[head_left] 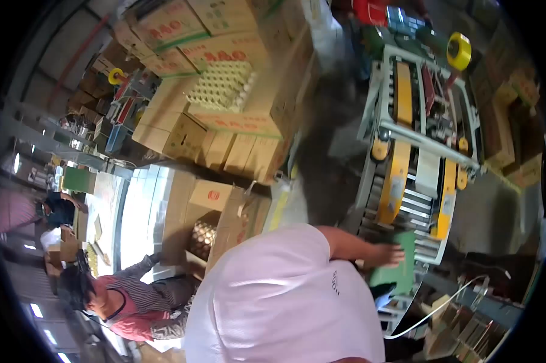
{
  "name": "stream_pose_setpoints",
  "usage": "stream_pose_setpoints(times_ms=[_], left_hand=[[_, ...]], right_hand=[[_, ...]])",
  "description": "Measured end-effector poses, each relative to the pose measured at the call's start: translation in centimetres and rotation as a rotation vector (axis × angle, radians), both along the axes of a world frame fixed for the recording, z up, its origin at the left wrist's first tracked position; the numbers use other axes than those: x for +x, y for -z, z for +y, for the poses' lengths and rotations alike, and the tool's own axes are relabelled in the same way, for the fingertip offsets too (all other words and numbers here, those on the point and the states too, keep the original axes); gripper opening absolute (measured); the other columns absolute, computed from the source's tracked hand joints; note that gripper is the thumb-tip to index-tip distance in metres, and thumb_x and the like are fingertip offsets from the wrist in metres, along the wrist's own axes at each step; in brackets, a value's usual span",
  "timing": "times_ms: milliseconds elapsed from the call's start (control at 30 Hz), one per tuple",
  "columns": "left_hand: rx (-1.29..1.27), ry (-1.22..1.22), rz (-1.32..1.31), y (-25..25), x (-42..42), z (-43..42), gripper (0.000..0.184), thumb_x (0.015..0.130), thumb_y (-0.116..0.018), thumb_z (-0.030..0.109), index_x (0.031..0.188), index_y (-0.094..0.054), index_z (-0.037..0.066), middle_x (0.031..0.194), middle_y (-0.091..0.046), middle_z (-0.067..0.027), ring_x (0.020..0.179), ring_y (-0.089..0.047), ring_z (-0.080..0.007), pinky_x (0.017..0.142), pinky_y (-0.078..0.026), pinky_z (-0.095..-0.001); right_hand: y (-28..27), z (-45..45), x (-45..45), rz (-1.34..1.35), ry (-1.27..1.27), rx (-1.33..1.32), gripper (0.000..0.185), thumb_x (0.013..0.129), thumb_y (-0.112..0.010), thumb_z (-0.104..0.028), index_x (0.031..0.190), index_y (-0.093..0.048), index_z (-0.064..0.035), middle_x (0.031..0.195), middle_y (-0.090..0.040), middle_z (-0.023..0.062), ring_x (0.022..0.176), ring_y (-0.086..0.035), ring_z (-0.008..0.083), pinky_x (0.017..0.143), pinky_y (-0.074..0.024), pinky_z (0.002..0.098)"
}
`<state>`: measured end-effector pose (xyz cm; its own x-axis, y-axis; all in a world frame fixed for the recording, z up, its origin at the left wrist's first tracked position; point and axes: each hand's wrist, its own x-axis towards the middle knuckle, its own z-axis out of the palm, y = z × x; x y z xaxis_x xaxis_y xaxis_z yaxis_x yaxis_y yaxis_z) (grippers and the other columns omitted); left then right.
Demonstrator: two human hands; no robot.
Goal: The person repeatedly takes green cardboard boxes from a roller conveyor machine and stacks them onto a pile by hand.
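At the lower right, my left hand (386,256) is bare and somewhat blurred. Its fingers are stretched out over the top of a green box (409,257) at the end of the roller conveyor (415,209). My right hand (384,297), in a dark and blue glove, is beside the box's lower edge; only part of it shows, and its fingers cannot be made out. My pale shirt fills the bottom middle and hides part of both arms.
Stacked cartons (243,45) bear a pale egg tray (221,85). An open carton (206,206) holds brown eggs. A co-worker (128,302) is at the lower left, another person (31,209) farther left. A yellow tape roll (459,51) tops the conveyor machine. A white cable (433,313) curves nearby.
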<state>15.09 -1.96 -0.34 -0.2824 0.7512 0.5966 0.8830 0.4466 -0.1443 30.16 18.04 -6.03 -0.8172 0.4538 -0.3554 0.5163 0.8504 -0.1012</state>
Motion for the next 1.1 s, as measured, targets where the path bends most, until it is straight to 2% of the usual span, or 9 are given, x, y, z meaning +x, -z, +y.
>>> stream_pose_setpoints(times_ms=[133,200,233,467,667,733,833,967,1100], left_hand=[[0.038,-0.06,-0.293,-2.6,-3.4,-0.4,0.019,0.087,-0.058,0.022,0.1,-0.064,0.009,0.108,-0.063,-0.0118,0.102,-0.06,-0.0257,0.089,-0.048,-0.0387],[0.037,0.05,-0.545,-2.4,-3.6,-0.3,0.037,0.085,-0.061,0.023,0.116,-0.063,0.004,0.129,-0.06,-0.0182,0.122,-0.055,-0.0306,0.104,-0.043,-0.0449],[-0.027,0.061,-0.689,-3.1,-3.6,-0.2,0.047,0.08,-0.064,0.021,0.123,-0.061,0.002,0.137,-0.056,-0.0216,0.131,-0.051,-0.0332,0.11,-0.038,-0.0476],[-0.4,0.077,-0.405,-4.2,-7.6,2.1,0.059,0.095,-0.049,0.019,0.152,-0.042,0.008,0.163,-0.034,-0.0128,0.152,-0.03,-0.0291,0.125,-0.023,-0.0431],[-0.391,-0.023,-0.475,-0.3,-14.3,-1.2,0.05,0.098,-0.046,0.013,0.147,-0.046,0.003,0.155,-0.044,-0.0185,0.145,-0.039,-0.0311,0.122,-0.029,-0.0426],[-0.337,0.062,-0.616,-2.8,-16.3,-2.0,0.042,0.103,-0.038,0.012,0.141,-0.051,0.001,0.151,-0.048,-0.0211,0.142,-0.043,-0.029,0.118,-0.034,-0.0377],[-0.693,0.012,-1.166,-19.0,-12.3,3.2,0.043,0.102,-0.044,0.019,0.137,-0.053,-0.004,0.145,-0.051,-0.0258,0.135,-0.047,-0.0375,0.114,-0.036,-0.0448],[-1.0,0.055,-0.691,-10.2,-14.0,1.9,0.093,0.081,-0.076,0.026,0.153,-0.026,-0.007,0.156,-0.019,-0.0422,0.144,-0.033,-0.0484,0.121,-0.031,-0.0465],[-0.972,0.448,-0.739,-9.6,-1.7,9.3,0.048,0.085,-0.073,0.03,0.116,-0.064,-0.005,0.111,-0.066,-0.0277,0.109,-0.061,-0.0458,0.097,-0.048,-0.051]], right_hand=[[2.2,-1.4,-3.4,0.07,0.193,-0.511,0.068,0.103,-0.045,-0.058,0.147,-0.044,-0.0069,0.143,-0.051,0.0116,0.122,-0.052,0.0284,0.104,-0.0436,0.0464],[-5.1,-5.0,-6.4,0.718,1.084,-1.284,0.071,0.101,-0.051,-0.059,0.144,-0.045,-0.0026,0.141,-0.052,0.014,0.119,-0.053,0.028,0.104,-0.0445,0.0425],[-5.0,-4.3,-6.6,0.655,0.764,-0.601,0.069,0.1,-0.058,-0.051,0.145,-0.044,-0.0012,0.141,-0.051,0.0149,0.122,-0.052,0.0272,0.104,-0.0442,0.0422],[-6.8,-4.0,-10.1,1.098,0.93,-0.884,0.051,0.098,-0.067,-0.021,0.142,-0.049,-0.0024,0.126,-0.064,0.0099,0.108,-0.059,0.0199,0.095,-0.0477,0.0341],[-11.9,-7.0,-15.5,0.345,0.591,-0.668,0.04,0.102,-0.058,-0.033,0.128,-0.055,-0.0038,0.114,-0.067,0.014,0.1,-0.065,0.0259,0.088,-0.0541,0.04],[-10.6,-6.9,-15.6,0.362,0.576,-1.223,0.037,0.104,-0.046,-0.033,0.125,-0.059,-0.0043,0.109,-0.069,0.0105,0.099,-0.064,0.0241,0.081,-0.0538,0.0407],[-17.4,-4.8,-11.1,0.127,0.386,-0.919,0.057,0.096,-0.046,-0.053,0.124,-0.068,-0.0084,0.114,-0.073,0.014,0.093,-0.071,0.0281,0.084,-0.0545,0.0422],[-17.7,-4.6,-2.0,0.466,0.285,-0.567,0.062,0.091,-0.049,-0.057,0.13,-0.066,-0.012,0.126,-0.068,0.019,0.118,-0.063,0.0351,0.102,-0.0475,0.0446],[-23.5,-0.7,20.2,0.821,0.8,-0.578,0.05,0.099,-0.062,-0.027,0.143,-0.055,-0.0046,0.137,-0.063,0.0167,0.126,-0.06,0.025,0.108,-0.0454,0.0368]])
